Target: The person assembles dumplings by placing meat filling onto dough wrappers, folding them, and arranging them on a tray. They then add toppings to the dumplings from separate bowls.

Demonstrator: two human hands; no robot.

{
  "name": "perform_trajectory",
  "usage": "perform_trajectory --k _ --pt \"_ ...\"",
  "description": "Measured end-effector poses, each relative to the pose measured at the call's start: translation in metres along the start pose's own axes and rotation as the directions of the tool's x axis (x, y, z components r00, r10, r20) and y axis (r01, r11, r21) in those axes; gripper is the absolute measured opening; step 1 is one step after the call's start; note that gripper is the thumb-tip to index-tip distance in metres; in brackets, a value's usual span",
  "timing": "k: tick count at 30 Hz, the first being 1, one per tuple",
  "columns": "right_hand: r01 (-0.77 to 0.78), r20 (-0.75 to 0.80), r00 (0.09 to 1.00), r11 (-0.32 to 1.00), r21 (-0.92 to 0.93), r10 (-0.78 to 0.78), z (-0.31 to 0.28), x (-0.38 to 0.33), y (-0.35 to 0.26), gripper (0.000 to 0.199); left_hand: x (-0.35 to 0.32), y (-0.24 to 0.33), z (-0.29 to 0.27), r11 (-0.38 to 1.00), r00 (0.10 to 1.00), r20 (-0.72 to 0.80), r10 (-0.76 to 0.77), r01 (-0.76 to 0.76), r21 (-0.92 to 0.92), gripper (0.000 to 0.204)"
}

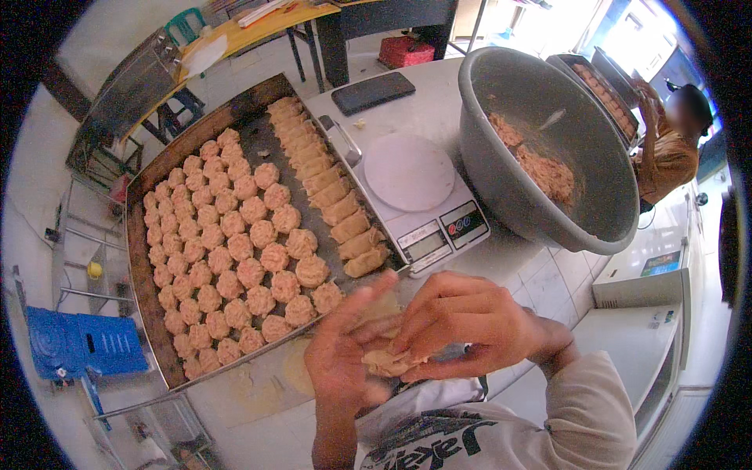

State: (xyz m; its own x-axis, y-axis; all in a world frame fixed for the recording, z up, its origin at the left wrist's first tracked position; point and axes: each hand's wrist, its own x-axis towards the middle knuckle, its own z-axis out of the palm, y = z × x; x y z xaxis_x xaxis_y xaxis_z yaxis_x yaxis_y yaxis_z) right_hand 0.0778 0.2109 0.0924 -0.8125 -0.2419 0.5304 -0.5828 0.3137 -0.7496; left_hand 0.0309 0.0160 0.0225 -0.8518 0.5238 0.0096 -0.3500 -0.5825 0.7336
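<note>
- Right hand [474,321]: a dumpling [385,363] is found pinched between thumb and fingertips.
- Left hand [337,352]: cupped beside the dumpling, index finger extended; whether its grip is closed on the piece cannot be told.
- Location: the dumpling is held just before the shirt [439,423], near the closest corner of the tray [252,139].
- Tearing: the soft skin could be split if the pinch is made too hard, and the contents squeezed out.
- Dropping: the piece could be lost onto the shirt if the right grip is slackened without support from the left.
- Crushing: the round dumplings [251,272] are closely packed; neighbours could be dented by a careless knuckle.
- Sticking: the rolls [345,207] are laid side by side in a tight row; skins could be bonded where they touch.
- Weighing: the tray's handle [345,142] lies just beside the scale [427,243]; readings could be upset by contact.
- Hygiene: the filling [548,174] is left uncovered in the tub [501,176]; dirt could be admitted.
</note>
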Motion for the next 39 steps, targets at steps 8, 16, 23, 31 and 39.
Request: perform_trajectory --k 8,16,23,31,39 --pt "0.152 0.140 0.985 0.901 -0.407 -0.103 -0.027 0.009 -0.010 0.028 -0.003 0.017 -0.011 0.909 0.993 0.068 -0.101 0.064 0.411 0.025" --pt "0.108 0.098 0.991 0.985 -0.131 -0.096 -0.020 -0.006 0.008 0.017 -0.004 0.016 0.007 0.823 0.979 0.169 -0.113 -0.003 0.569 0.024" --pt "0.009 0.147 0.988 0.975 0.221 -0.043 -0.026 -0.016 0.015 0.020 -0.001 0.006 0.004 0.864 0.973 0.214 -0.085 -0.035 0.502 0.024" --pt "0.131 0.217 0.961 0.973 0.192 -0.173 -0.033 -0.016 0.016 0.018 -0.005 0.015 0.006 0.910 0.943 0.256 -0.212 0.094 0.405 0.020" --pt "-0.295 0.325 0.912 0.950 0.097 0.250 -0.032 -0.005 -0.002 0.028 -0.018 0.029 0.024 0.834 0.971 0.161 -0.176 0.060 0.548 0.055"
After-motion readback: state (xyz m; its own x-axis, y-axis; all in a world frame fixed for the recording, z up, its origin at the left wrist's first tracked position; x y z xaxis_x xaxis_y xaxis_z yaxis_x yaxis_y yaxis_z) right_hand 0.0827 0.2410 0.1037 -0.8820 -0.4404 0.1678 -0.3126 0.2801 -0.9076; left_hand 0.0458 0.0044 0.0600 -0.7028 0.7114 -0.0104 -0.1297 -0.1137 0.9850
